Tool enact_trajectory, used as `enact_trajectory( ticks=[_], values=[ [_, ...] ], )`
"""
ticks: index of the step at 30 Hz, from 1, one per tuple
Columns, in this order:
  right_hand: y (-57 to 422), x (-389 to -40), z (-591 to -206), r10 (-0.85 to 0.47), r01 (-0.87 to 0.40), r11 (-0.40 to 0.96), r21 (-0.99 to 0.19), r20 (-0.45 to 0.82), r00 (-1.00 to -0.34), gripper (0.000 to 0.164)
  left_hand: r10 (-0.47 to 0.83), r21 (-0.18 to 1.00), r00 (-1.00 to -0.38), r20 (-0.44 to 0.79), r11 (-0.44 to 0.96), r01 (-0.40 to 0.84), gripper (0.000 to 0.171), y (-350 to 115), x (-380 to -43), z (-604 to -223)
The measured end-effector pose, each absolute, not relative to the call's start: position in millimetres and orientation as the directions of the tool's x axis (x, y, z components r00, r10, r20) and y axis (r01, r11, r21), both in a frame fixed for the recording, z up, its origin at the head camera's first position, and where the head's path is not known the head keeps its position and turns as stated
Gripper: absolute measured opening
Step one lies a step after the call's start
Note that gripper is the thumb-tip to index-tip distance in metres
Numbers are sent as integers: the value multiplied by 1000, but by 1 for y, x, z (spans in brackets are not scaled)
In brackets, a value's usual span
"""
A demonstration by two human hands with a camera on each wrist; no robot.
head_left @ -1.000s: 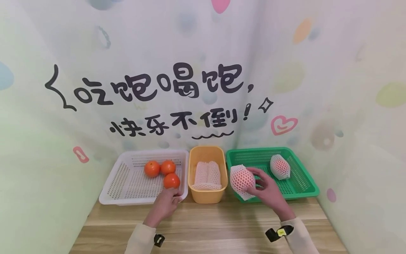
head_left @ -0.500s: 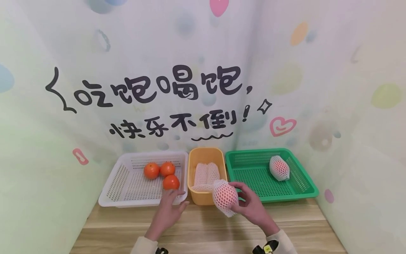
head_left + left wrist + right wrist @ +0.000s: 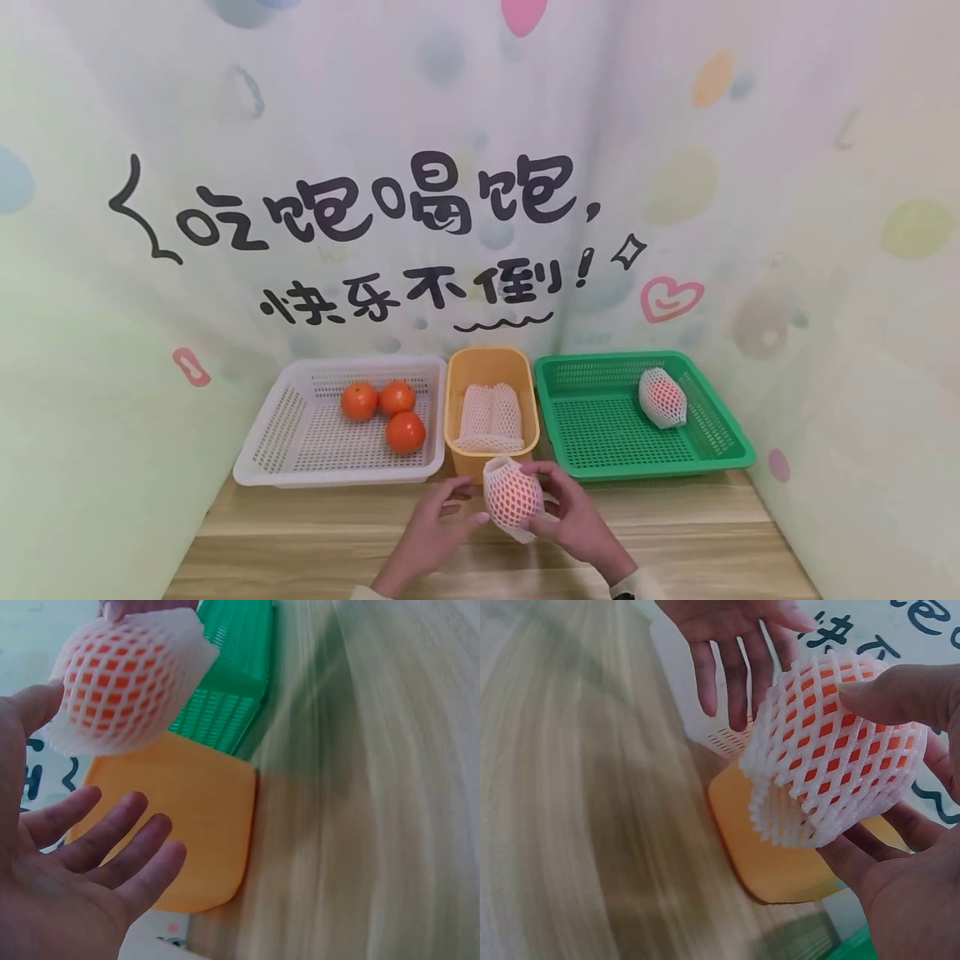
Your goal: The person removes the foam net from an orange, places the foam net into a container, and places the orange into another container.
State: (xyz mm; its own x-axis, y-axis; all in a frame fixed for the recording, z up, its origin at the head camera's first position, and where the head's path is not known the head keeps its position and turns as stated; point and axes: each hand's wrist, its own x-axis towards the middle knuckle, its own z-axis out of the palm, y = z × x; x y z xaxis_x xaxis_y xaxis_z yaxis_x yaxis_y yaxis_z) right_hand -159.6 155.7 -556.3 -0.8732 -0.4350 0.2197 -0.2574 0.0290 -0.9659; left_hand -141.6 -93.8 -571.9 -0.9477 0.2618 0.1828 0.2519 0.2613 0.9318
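In front of the yellow bin, my right hand (image 3: pixel 573 518) grips a tomato in a white foam net (image 3: pixel 513 498), thumb on one side and fingers on the other. Orange-red skin shows through the mesh in the right wrist view, where the net (image 3: pixel 836 742) gapes at one end. My left hand (image 3: pixel 438 525) is beside it with fingers spread; the left wrist view shows this hand (image 3: pixel 82 870) with its palm toward the netted tomato (image 3: pixel 116 686) and its thumb tip close to the net. Whether the thumb touches it I cannot tell.
A white basket (image 3: pixel 258 446) at left holds 3 bare tomatoes (image 3: pixel 406 432). The yellow bin (image 3: pixel 530 392) in the middle contains white foam nets (image 3: pixel 491 412). In the green basket (image 3: pixel 720 417) at right lies another netted tomato (image 3: pixel 663 397). Behind them rises a printed wall.
My right hand has carried the netted tomato from the green basket leftward to the front of the yellow bin. My left hand has left the white basket's edge and moved right toward it.
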Motion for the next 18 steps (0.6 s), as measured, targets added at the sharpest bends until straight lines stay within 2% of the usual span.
enact_trajectory(
  ticks=[6, 14, 18],
  values=[
    [147, -155, -578, -439, -244, 32, -969, 205, -875, 62, 328, 971, -940, 91, 181, 157, 71, -80, -141, -584],
    [141, -153, -598, -445, -173, 37, -984, 139, -885, 60, 330, 974, -940, 83, 175, 147, 67, -71, -142, -601],
    [142, -152, -602, -444, -174, 52, -983, 133, -886, 73, 328, 974, -940, 97, 165, 158, 66, -70, -142, -606]
  ],
)
